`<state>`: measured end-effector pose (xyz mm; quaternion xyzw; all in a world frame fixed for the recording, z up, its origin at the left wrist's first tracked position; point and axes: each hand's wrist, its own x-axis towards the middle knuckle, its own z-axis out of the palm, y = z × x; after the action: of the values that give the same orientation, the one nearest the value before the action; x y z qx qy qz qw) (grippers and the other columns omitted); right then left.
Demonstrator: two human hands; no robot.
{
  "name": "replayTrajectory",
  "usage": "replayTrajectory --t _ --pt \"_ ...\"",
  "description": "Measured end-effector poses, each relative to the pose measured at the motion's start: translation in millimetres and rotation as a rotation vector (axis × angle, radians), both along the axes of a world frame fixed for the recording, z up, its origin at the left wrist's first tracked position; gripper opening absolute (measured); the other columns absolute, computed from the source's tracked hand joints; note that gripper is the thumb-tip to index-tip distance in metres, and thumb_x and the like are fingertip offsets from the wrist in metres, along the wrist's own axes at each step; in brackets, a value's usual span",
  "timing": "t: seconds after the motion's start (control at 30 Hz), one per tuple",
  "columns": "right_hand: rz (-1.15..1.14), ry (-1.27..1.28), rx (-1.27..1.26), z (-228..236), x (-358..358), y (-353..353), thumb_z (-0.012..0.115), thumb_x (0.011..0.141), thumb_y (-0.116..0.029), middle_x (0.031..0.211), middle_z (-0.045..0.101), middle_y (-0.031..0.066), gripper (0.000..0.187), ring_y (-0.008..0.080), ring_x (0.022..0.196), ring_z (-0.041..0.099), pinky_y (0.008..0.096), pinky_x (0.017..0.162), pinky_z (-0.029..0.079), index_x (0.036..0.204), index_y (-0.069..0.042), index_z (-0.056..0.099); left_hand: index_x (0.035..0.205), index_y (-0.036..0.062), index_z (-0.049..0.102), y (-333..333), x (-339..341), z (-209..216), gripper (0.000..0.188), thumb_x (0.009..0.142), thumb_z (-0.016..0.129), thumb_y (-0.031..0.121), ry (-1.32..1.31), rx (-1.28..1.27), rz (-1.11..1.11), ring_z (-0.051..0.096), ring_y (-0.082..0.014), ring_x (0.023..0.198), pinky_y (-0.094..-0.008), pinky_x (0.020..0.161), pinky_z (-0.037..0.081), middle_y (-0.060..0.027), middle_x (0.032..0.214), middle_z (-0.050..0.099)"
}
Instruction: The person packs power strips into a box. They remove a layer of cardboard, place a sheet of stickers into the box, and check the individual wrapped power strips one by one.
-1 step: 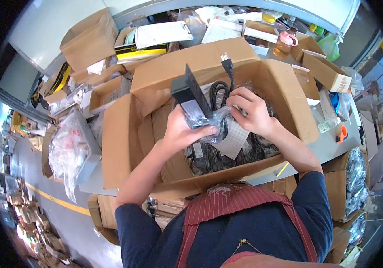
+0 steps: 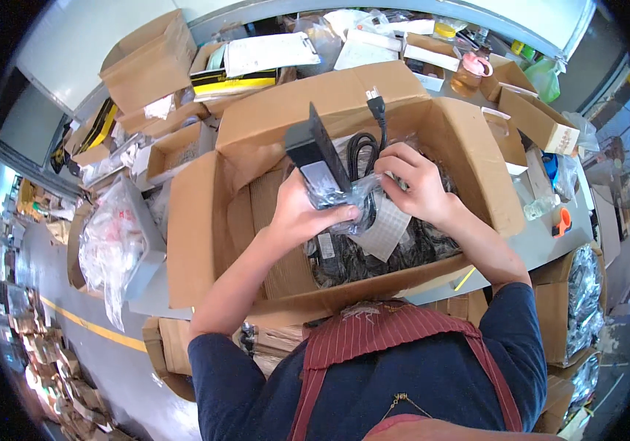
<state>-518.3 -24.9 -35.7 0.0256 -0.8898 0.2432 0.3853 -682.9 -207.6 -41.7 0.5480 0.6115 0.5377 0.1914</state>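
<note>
2 hands hold a bagged power adapter over an open carton

2 bare hands meet near the centre of the view, above a large open cardboard box (image 2: 204,242) that fills the middle of the worktable (image 2: 550,246). The left hand (image 2: 301,214) is closed around the lower end of a black power adapter (image 2: 320,158), thumb pressed across the clear plastic bag (image 2: 344,192) that wraps its base. The adapter stands tilted, its upper end pointing toward 11 o'clock. The right hand (image 2: 419,184), at 3 o'clock from the adapter, pinches the bag's edge and the coiled black cord (image 2: 362,151) between its bent fingers. The cord's plug (image 2: 376,105) sticks up at 12 o'clock, just above the right hand. Below both hands, at 6 o'clock, the box holds a heap of more bagged dark adapters (image 2: 381,253) with white paper labels. Smaller cardboard boxes (image 2: 146,66) crowd the table from 10 to 2 o'clock. A pink tape dispenser (image 2: 474,66) sits at 1 o'clock. A clear bag of small parts (image 2: 112,246) hangs at 9 o'clock. The person wears a dark blue top under a red striped apron (image 2: 396,331).
</note>
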Motion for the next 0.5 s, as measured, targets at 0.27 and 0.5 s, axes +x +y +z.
replayTrajectory --t 0.27,0.5 --pt "0.007 -0.045 0.015 -2.3 -3.9 -4.6 0.067 0.073 0.007 0.092 0.061 0.0123 0.02 0.0318 0.08 0.063 0.0377 0.068 0.052 0.09 -0.003 0.062 0.116 -0.0001 0.056 2.0 -0.1 -2.9 0.072 0.061 0.093 0.028 -0.121 -0.075 0.082 0.065 -0.0192 0.09 -0.0337 0.085 0.051 -0.0089 0.098 0.067" --pt "0.01 -0.083 -0.007 -4.8 -5.4 -6.8 0.067 0.073 0.008 0.091 0.061 0.0123 0.021 0.0315 0.081 0.064 0.0366 0.068 0.051 0.089 -0.003 0.061 0.12 -0.0008 0.055 2.3 -1.8 -4.0 0.074 0.061 0.092 0.023 -0.205 -0.054 0.079 0.064 -0.0189 0.094 -0.034 0.087 0.05 -0.01 0.102 0.067"
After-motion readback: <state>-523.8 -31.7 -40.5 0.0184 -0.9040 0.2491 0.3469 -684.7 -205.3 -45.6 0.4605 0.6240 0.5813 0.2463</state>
